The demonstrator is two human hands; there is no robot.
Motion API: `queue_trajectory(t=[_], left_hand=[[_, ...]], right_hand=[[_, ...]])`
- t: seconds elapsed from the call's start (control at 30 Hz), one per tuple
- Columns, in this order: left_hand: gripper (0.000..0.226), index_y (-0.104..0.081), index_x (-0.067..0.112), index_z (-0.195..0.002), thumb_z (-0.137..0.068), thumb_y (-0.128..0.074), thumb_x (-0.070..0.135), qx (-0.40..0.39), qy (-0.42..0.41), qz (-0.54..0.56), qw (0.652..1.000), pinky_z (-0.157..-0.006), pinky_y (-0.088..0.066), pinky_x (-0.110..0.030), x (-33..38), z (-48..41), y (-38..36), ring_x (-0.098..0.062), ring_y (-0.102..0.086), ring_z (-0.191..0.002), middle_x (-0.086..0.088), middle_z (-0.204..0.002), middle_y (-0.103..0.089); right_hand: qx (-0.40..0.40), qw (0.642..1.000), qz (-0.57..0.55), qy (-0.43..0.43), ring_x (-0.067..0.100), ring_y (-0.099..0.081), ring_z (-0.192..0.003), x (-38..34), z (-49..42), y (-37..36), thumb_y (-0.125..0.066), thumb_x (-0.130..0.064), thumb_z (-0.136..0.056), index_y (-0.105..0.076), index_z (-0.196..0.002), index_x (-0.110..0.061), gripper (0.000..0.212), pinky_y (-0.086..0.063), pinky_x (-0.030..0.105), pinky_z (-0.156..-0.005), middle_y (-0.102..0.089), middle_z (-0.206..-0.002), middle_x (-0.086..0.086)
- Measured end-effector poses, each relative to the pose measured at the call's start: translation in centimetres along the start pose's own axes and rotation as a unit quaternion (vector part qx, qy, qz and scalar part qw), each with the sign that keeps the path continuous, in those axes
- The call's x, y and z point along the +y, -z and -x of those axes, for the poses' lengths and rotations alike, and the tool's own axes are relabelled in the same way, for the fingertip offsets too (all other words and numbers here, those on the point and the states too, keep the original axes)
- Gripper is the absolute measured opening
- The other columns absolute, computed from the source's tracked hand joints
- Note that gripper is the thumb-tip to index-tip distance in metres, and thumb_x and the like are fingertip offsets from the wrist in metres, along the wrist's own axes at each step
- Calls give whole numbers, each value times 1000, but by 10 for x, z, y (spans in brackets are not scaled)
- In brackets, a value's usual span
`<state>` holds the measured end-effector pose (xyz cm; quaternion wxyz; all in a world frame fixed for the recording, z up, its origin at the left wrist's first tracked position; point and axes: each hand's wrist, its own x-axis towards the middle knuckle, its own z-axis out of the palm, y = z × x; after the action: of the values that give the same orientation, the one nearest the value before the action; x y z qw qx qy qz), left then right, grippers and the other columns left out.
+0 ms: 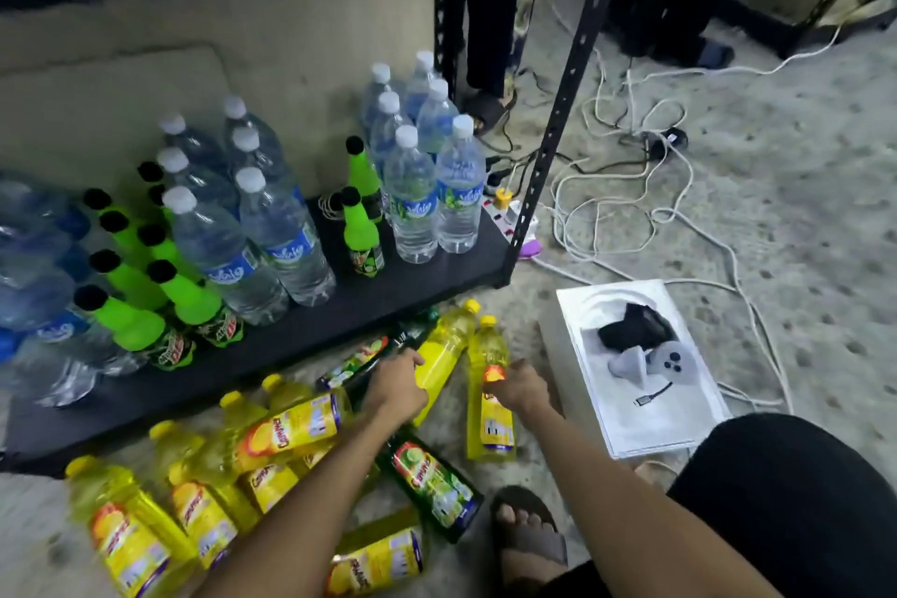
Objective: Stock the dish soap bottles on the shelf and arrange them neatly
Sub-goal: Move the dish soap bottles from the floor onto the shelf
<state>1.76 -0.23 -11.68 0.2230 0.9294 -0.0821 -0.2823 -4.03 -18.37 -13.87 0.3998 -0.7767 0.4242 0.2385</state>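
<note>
Several yellow dish soap bottles lie in a heap on the floor in front of the low black shelf. My left hand grips a dark green dish soap bottle that lies slanted toward the shelf edge. Beside it, my right hand grips a yellow dish soap bottle around its upper body. Another yellow bottle lies between the two hands. A second dark green bottle lies under my left forearm.
Water bottles and green soda bottles stand on the shelf. A black shelf post rises at its right corner. A white box with a controller lies to the right, amid tangled cables. My sandalled foot is below.
</note>
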Motion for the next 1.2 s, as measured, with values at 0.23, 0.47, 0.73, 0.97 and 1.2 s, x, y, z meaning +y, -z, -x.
queue_trajectory(t=[0.23,0.47,0.73,0.97,1.2], left_hand=[[65,-31,4,-143,-89,-64,18,-35,57,-152,986,-103,-43,-41,-9,-84,-71,-34,-46,-129,-17,-143,-42],[65,-36,1,-136,-82,-71,11,15,108,-97,989,-92,-48,-41,-11,-100,-85,-36,-57,-116,-20,-130,-54],[79,-66,11,-102,-43,-86,59,-91,107,-95,986,-66,-52,-30,21,-76,-15,-23,-67,-100,-7,-110,-69],[53,-79,22,-80,-38,-87,52,-79,-5,100,992,-63,-51,-27,31,26,98,-4,-62,-68,11,-68,-69],[69,-79,14,-103,-38,-101,24,-32,-211,306,928,-80,-55,-32,62,171,248,-17,-71,-85,-9,-96,-78]], right_hand=[[5,998,-50,-32,33,-61,-118,-1,-74,-34,-83,-33,-73,-46,-135,-11,76,-52,37,-93,-61,-129,16],[12,993,-74,-88,25,-70,-80,1,-95,-44,-88,-30,-65,-68,-109,-1,56,-60,34,-75,-68,-99,13],[142,982,-116,47,37,-68,-105,-20,-28,23,-89,-33,-60,-70,-109,-11,58,-53,36,-82,-73,-106,17],[246,918,-194,244,21,-72,-68,-76,99,144,-92,-36,-50,-66,-91,-18,52,-49,24,-57,-73,-70,0],[240,813,-261,461,22,-65,-47,-148,268,260,-93,-19,-50,-68,-88,-18,46,-58,42,-51,-72,-63,4]])
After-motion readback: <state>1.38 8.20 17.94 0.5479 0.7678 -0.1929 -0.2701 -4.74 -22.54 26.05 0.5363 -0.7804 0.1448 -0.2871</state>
